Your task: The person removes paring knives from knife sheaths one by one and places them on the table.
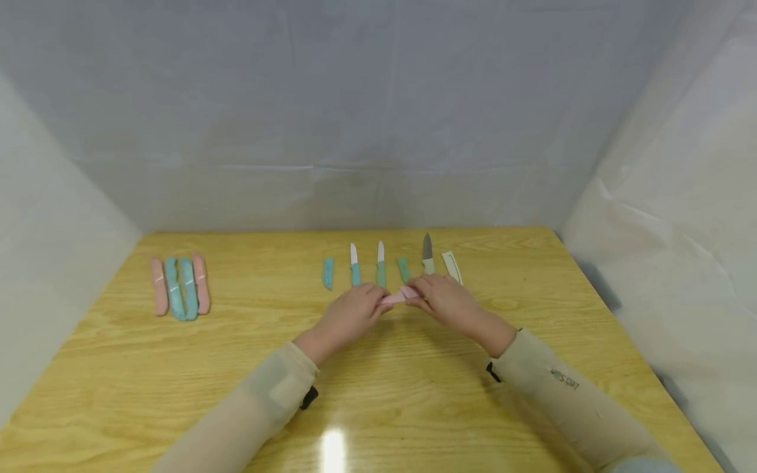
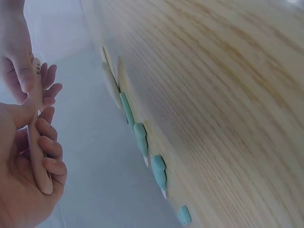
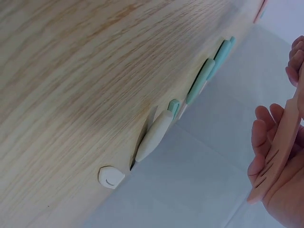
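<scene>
As the left hand grips the pink knife and the right hand its sheath, fingers curled, above the tabletop towards its far edge, sudden pulling may cut them.

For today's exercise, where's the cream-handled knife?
In the head view, the cream-handled knife lies right of centre, between the green sheath and cream sheath.

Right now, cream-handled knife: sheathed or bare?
Bare: the cream-handled knife shows its dark blade in the head view; the cream sheath lies apart, to its right.
</scene>
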Motion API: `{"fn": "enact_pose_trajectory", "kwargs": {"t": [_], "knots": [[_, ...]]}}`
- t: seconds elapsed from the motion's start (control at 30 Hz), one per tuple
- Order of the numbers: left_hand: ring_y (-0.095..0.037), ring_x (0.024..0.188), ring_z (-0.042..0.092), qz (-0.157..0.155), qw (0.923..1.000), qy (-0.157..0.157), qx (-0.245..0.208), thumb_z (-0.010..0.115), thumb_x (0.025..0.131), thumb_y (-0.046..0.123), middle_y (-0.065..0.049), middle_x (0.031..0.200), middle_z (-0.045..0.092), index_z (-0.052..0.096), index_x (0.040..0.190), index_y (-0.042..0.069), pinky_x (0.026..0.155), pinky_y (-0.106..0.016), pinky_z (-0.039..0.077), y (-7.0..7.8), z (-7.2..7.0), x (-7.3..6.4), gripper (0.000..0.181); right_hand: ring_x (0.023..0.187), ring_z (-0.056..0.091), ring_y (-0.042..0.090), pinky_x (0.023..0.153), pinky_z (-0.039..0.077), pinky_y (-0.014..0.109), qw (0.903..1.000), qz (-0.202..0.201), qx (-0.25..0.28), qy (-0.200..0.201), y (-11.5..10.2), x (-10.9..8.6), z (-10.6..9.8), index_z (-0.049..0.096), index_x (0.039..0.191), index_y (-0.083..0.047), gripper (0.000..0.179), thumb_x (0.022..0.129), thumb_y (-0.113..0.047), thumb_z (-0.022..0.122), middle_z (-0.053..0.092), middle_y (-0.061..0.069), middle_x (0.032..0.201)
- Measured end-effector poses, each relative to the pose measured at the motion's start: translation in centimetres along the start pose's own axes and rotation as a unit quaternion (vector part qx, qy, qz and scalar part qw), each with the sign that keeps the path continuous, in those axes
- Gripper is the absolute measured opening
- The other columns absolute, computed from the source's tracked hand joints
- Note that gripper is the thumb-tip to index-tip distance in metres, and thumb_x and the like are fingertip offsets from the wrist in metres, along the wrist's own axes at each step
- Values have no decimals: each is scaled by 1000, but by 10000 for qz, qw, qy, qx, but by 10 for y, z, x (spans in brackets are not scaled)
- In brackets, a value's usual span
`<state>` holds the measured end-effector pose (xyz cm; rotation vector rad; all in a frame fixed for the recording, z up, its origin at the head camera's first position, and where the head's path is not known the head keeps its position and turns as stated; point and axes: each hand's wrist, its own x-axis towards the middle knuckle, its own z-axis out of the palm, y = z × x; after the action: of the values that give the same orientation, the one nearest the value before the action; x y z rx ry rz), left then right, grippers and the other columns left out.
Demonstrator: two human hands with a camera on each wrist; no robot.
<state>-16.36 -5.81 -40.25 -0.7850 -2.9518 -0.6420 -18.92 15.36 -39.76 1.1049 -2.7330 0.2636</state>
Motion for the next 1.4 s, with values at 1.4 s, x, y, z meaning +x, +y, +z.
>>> {"fn": "enact_pose_trajectory", "kwargs": {"t": [1.4], "knots": [[-20, 88, 60, 270, 9993, 37, 267, 50, 102, 25, -7, 100, 65, 62, 119, 4, 78, -35, 53, 1, 1, -1, 29, 84, 65, 21, 75, 53, 36, 9992, -369, 115, 46, 7, 1, -1, 64, 112, -5, 29, 95, -28, 59, 67, 7, 97]]}}
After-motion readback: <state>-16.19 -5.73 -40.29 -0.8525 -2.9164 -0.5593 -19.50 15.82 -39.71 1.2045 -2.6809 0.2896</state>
